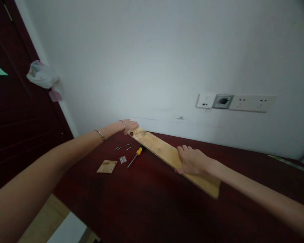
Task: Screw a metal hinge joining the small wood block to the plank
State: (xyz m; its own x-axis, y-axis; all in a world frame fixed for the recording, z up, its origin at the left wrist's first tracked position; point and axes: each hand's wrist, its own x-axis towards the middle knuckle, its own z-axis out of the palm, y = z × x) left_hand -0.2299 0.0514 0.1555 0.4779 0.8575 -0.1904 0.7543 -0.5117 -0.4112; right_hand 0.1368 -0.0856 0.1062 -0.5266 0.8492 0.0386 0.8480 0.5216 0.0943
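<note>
A long, light wooden board (159,145) slants across the dark red tabletop, its near right end raised toward me. My left hand (131,125) is closed on the far left end, where the wood looks chipped and has a hole. Farther right, my right hand (192,160) wraps over the board, thumb at the near edge and fingers across the far one. Partly under the board lies a screwdriver (138,152) with a yellow and black handle. Beside it are a metal hinge (122,159), a small square wood piece (107,166) and several screws (118,148).
Behind the table (141,199) rises a white wall (152,67) with a row of sockets (251,103) at right. A white plastic bag (42,74) hangs by the dark red door (20,101). Something white (68,229) stands below the table's near left edge.
</note>
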